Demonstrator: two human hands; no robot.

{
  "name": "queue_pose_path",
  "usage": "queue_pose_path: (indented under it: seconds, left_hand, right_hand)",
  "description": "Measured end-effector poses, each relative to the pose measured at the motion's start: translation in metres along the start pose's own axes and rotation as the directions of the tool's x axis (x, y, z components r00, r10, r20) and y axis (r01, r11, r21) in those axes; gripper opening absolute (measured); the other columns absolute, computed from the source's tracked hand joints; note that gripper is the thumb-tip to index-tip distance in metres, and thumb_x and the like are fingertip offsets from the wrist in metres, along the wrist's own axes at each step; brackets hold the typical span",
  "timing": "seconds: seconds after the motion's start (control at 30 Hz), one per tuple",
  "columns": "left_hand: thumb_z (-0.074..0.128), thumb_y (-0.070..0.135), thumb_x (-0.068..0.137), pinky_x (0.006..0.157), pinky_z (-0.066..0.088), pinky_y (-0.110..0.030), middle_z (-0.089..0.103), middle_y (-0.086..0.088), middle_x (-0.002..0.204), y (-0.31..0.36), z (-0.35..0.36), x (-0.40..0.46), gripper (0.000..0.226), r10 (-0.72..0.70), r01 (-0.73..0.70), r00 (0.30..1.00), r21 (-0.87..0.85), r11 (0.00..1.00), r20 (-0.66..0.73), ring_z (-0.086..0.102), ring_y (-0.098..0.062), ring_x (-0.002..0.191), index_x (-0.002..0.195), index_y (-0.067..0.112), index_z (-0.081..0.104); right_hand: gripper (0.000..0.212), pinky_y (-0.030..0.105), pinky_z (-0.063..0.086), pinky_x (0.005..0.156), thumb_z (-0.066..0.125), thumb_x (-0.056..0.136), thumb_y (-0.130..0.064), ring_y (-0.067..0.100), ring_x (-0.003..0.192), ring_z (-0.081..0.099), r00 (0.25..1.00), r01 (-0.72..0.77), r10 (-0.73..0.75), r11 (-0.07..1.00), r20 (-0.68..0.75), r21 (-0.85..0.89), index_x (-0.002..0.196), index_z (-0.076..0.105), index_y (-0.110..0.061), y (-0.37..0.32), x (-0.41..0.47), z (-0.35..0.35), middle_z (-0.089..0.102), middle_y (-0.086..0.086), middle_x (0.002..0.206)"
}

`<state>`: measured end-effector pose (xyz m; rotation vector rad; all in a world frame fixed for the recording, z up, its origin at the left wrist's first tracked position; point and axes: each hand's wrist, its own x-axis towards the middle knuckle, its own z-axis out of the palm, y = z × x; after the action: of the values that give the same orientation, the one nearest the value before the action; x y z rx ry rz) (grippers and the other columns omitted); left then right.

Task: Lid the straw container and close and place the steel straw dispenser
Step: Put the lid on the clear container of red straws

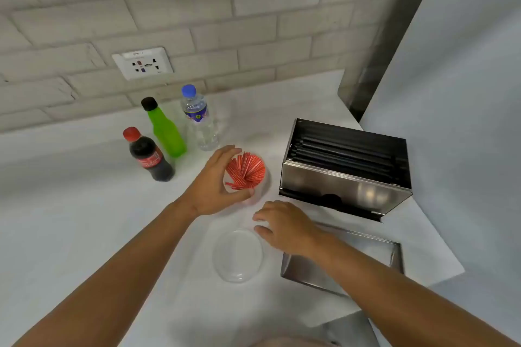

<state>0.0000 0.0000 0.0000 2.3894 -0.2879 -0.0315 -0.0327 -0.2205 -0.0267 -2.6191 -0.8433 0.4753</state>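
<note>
okay, head view: my left hand (214,183) is cupped around the straw container (245,175) mid-counter, fingers holding its rim. my right hand (284,227), fingers loosely spread, touches the clear lid (238,256). the steel dispenser (345,169) stands open, right.

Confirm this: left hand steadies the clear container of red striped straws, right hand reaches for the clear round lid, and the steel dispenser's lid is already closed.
Not quite. The head view shows the steel straw dispenser open, black straws exposed; its flat steel lid lies on the counter. The rest stands.
</note>
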Motion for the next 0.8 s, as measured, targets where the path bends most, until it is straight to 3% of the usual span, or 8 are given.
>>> queue_pose_path:
  seconds: [0.17,0.27,0.33,0.43,0.53,0.6,0.67,0.8]
  left_hand:
    - [0.091,0.055,0.065,0.112,0.043,-0.031,0.039,0.005,0.156,-0.010,0.008,-0.002,0.124,-0.135,0.146,0.989,-0.192,0.970,0.066,0.044,-0.011,0.138,0.160,0.027,0.017]
    - [0.097,0.035,0.065,0.097,0.044,-0.006,0.044,0.023,0.141,-0.013,0.011,-0.004,0.129,-0.165,0.187,0.982,-0.310,0.932,0.097,0.052,0.015,0.121,0.160,0.028,0.010]
    - [0.097,0.030,0.065,0.089,0.045,0.000,0.044,0.033,0.133,-0.015,0.014,-0.007,0.126,-0.172,0.192,0.981,-0.350,0.917,0.088,0.051,0.029,0.112,0.159,0.028,0.014]
    - [0.096,0.032,0.065,0.089,0.053,-0.010,0.053,0.024,0.133,-0.015,0.017,-0.008,0.104,-0.162,0.164,0.986,-0.371,0.914,0.037,0.056,0.014,0.117,0.148,0.030,0.034]
    - [0.096,0.026,0.068,0.085,0.053,-0.011,0.056,0.017,0.131,-0.010,0.017,-0.011,0.087,-0.137,0.122,0.991,-0.372,0.920,-0.012,0.058,0.005,0.118,0.137,0.039,0.043]
    - [0.094,0.032,0.066,0.084,0.053,-0.010,0.056,0.022,0.130,-0.006,0.016,-0.014,0.087,-0.146,0.126,0.989,-0.377,0.917,-0.025,0.058,0.004,0.119,0.137,0.039,0.043]
    - [0.092,0.036,0.065,0.084,0.052,-0.008,0.058,0.032,0.124,0.001,0.013,-0.020,0.085,-0.158,0.132,0.987,-0.384,0.914,-0.038,0.057,0.011,0.116,0.135,0.041,0.043]
    - [0.091,0.022,0.071,0.083,0.049,-0.003,0.055,0.049,0.117,0.015,0.007,-0.030,0.080,-0.141,0.103,0.987,-0.378,0.920,-0.076,0.056,0.019,0.111,0.129,0.047,0.042]
  right_hand:
    - [0.042,0.042,0.048,0.091,0.051,0.100,-0.046,0.029,0.104,0.062,0.995,0.005,0.010,0.989,0.102,-0.146,0.118,0.071,-0.013,-0.021,0.009,0.012,0.071,0.007,0.114]
    - [0.038,0.042,0.047,0.087,0.050,0.101,-0.042,0.030,0.097,0.064,0.999,-0.009,0.018,0.985,0.051,-0.173,0.107,0.071,-0.010,-0.024,0.011,0.017,0.072,0.009,0.106]
    - [0.035,0.042,0.047,0.085,0.049,0.103,-0.036,0.031,0.094,0.065,1.000,-0.006,0.008,0.984,0.015,-0.178,0.103,0.071,-0.009,-0.026,0.010,0.020,0.072,0.009,0.102]
    - [0.032,0.041,0.048,0.082,0.046,0.105,-0.029,0.029,0.091,0.067,1.000,-0.009,0.004,0.985,-0.030,-0.172,0.104,0.071,-0.009,-0.028,0.008,0.022,0.073,0.009,0.101]
    - [0.031,0.037,0.043,0.073,0.045,0.105,-0.030,0.028,0.087,0.067,0.998,-0.036,0.030,0.989,-0.048,-0.143,0.104,0.068,-0.010,-0.031,0.000,0.018,0.074,0.008,0.098]
    - [0.029,0.036,0.042,0.067,0.045,0.104,-0.032,0.029,0.085,0.067,0.996,-0.074,0.070,0.994,-0.048,-0.083,0.103,0.065,-0.012,-0.033,-0.008,0.012,0.074,0.008,0.095]
    - [0.025,0.039,0.051,0.070,0.047,0.103,-0.035,0.029,0.086,0.067,0.993,-0.111,0.112,0.994,-0.048,0.013,0.102,0.063,-0.015,-0.033,-0.018,0.005,0.074,0.006,0.093]
    - [0.016,0.040,0.058,0.078,0.054,0.099,-0.037,0.016,0.086,0.069,0.987,-0.140,0.158,0.954,-0.044,0.264,0.096,0.063,-0.025,-0.026,-0.046,-0.017,0.075,-0.006,0.092]
